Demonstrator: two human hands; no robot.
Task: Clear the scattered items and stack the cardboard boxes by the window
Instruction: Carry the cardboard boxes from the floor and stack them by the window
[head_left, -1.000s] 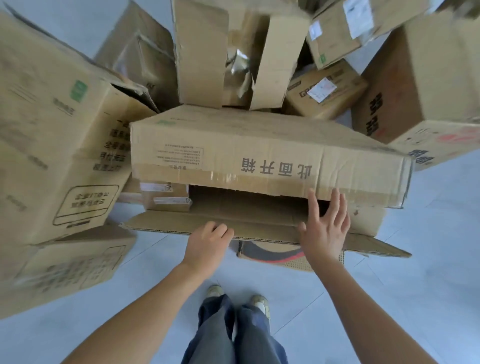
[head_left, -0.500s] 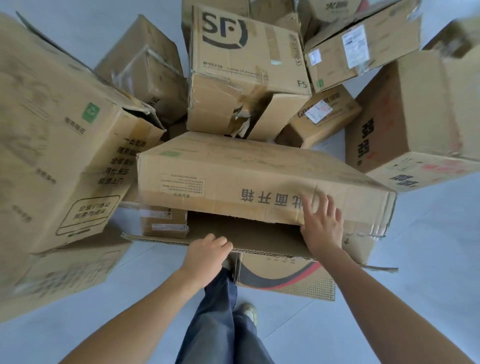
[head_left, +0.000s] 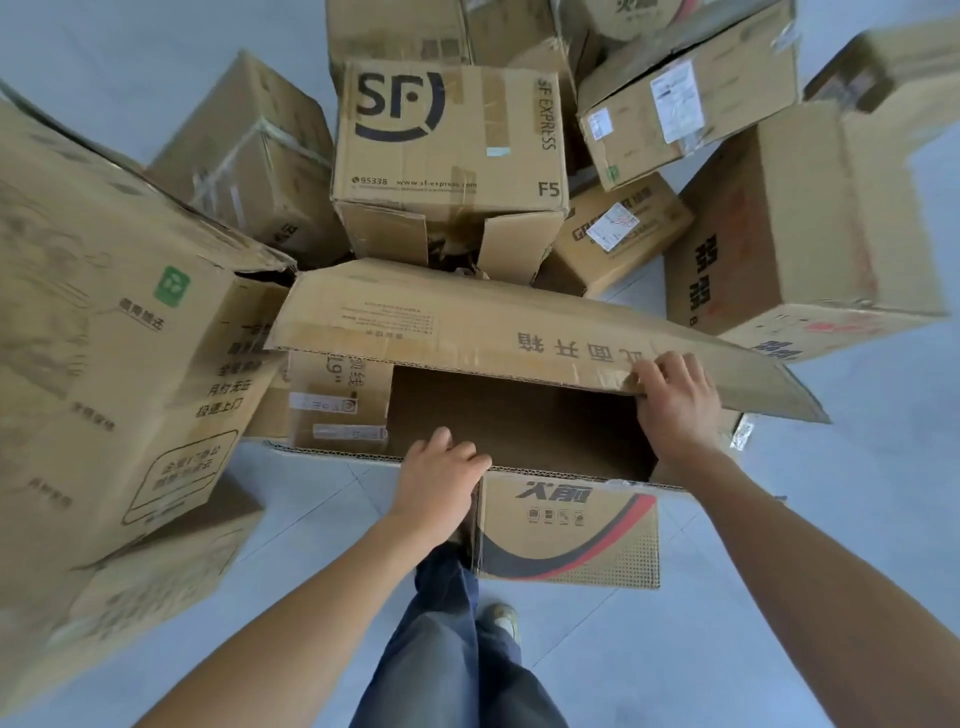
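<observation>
Tearing and toppling risk.
Left hand (head_left: 441, 478) grips the lower flap (head_left: 545, 447), right hand (head_left: 675, 410) the upper flap (head_left: 467, 322); pulling may rip them or tip the SF box (head_left: 447, 140) behind.

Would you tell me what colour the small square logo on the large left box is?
The logo is green; the head view shows it.

Bright, flat, cool light, source out of frame. Shadows soft: open box (head_left: 519, 415) interior dark between the fingers of left hand (head_left: 441, 483) and right hand (head_left: 675, 410). Fisheye bows everything toward the edges. Large box (head_left: 104, 364) left of the fingers is smeared, print barely legible; SF box (head_left: 447, 135) beyond the fingers is sharp.
</observation>
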